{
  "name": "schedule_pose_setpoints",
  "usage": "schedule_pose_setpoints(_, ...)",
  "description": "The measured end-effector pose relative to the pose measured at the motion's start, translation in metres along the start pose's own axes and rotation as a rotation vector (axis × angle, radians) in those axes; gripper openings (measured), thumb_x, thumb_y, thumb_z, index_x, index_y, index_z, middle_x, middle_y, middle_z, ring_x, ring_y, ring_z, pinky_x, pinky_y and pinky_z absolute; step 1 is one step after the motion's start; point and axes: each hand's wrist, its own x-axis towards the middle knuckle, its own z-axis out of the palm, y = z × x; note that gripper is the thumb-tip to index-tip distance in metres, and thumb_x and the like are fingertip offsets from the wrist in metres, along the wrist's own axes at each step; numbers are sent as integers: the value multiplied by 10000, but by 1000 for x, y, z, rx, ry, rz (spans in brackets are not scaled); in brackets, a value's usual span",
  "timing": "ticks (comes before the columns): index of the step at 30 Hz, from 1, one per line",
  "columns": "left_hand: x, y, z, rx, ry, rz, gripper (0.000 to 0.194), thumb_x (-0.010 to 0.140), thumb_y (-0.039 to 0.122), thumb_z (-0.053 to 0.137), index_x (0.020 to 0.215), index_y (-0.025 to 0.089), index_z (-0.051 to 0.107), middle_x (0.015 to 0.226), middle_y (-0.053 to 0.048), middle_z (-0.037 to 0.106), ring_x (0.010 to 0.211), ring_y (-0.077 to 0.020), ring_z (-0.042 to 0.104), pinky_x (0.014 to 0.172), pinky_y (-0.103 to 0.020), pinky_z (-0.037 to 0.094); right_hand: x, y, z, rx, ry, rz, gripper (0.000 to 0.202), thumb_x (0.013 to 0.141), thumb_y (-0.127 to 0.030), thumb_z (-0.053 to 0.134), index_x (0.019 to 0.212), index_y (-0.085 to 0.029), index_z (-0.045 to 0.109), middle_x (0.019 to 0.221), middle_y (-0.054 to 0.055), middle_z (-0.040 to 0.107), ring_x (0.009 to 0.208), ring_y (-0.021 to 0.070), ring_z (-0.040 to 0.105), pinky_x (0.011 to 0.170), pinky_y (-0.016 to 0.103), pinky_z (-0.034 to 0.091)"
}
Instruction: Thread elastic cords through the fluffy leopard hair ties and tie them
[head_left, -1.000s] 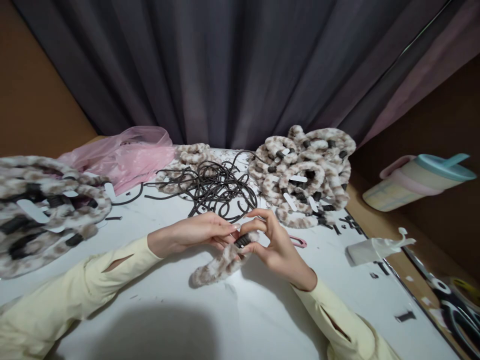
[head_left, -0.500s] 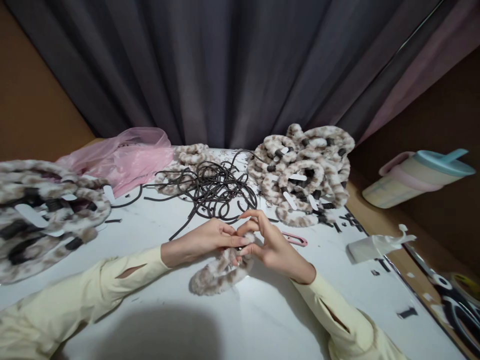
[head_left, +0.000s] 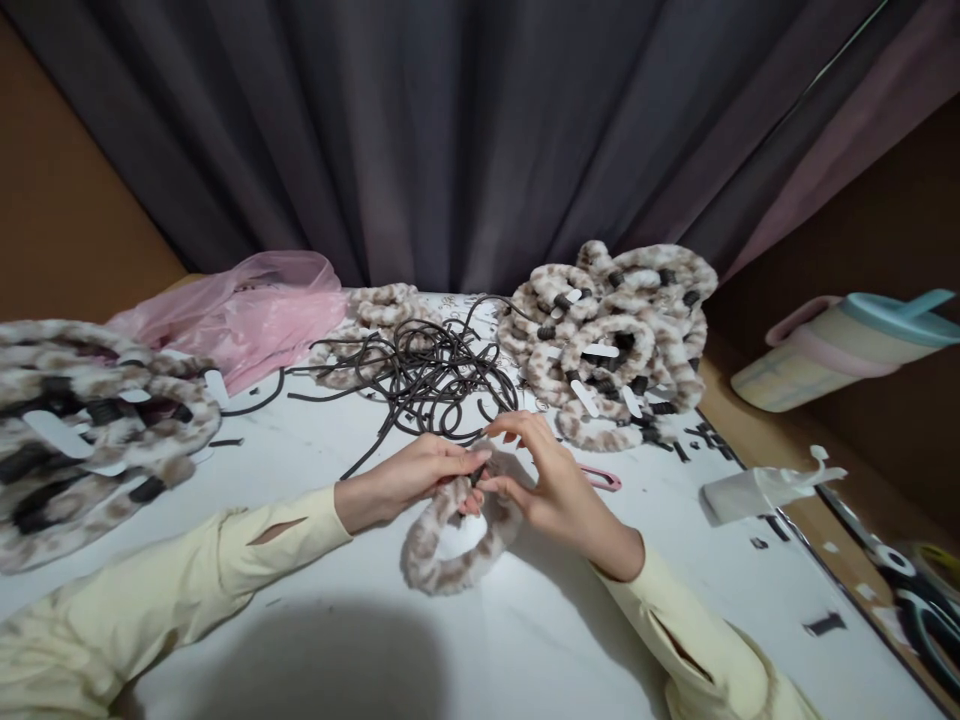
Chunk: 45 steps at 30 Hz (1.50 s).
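Observation:
A small furry ring [head_left: 457, 572], cream with brown spots, hangs just in front of me over the white table. My left hand [head_left: 420, 475] is closed on its upper end, thumb on top, where a short dark piece [head_left: 475, 478] shows between the fingers. Around the same spot curls my right hand [head_left: 551, 485], its thumb touching the ring's upper right end and its index finger arched above. The fingertips partly hide the place where the ends meet.
Piles of similar furry rings lie at left [head_left: 165, 415] and right [head_left: 600, 350]. Tangled dark cord [head_left: 450, 375] and a pink plastic bag [head_left: 255, 310] are behind. A pink cutter [head_left: 604, 480], white squeeze bottle [head_left: 739, 497], tumbler [head_left: 825, 350] and scissors [head_left: 922, 620] are to the right.
The furry ring has turned so that its loop faces me more openly, and the dark piece has come into view. My right hand's fingers have opened slightly around the upper end.

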Motion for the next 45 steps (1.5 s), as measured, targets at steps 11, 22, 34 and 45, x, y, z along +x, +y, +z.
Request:
schedule_pose_setpoints(11, 1, 2, 3, -117, 186, 42, 364, 652, 444, 736, 721, 91, 678, 631, -36, 652, 563, -97, 554, 537, -195, 390, -5, -14, 9, -106, 101, 113, 262, 870, -294, 522, 631, -188, 498, 596, 7, 545, 586, 136, 502, 554, 243, 366)
schedule_pose_setpoints(22, -16, 25, 19, -28, 190, 126, 349, 734, 420, 680, 600, 114, 580, 446, 64, 411, 382, -26, 290, 379, -166, 227, -11, -12, 32, 100, -24, 279, 325, 859, -161, 418, 543, -198, 483, 466, -17, 528, 422, 112, 458, 437, 237, 340)
schedule_pose_setpoints(34, -3, 2, 2, -362, 199, 37, 112, 799, 184, 633, 731, 96, 644, 815, -59, 662, 799, -180, 678, 905, -332, 506, -20, 18, -47, -393, -228, 238, 194, 872, -234, 481, 897, -146, 652, 735, 85, 665, 595, 169, 606, 541, 272, 473)
schedule_pose_setpoints(45, 1, -2, -1, -394, 153, -29, 209, 717, 242, 727, 781, 96, 592, 715, -51, 626, 894, -271, 682, 901, -352, 519, -60, 47, -42, -904, -232, -63, 259, 919, -135, 326, 968, -123, 580, 911, 164, 623, 813, 272, 598, 685, 393, 483)
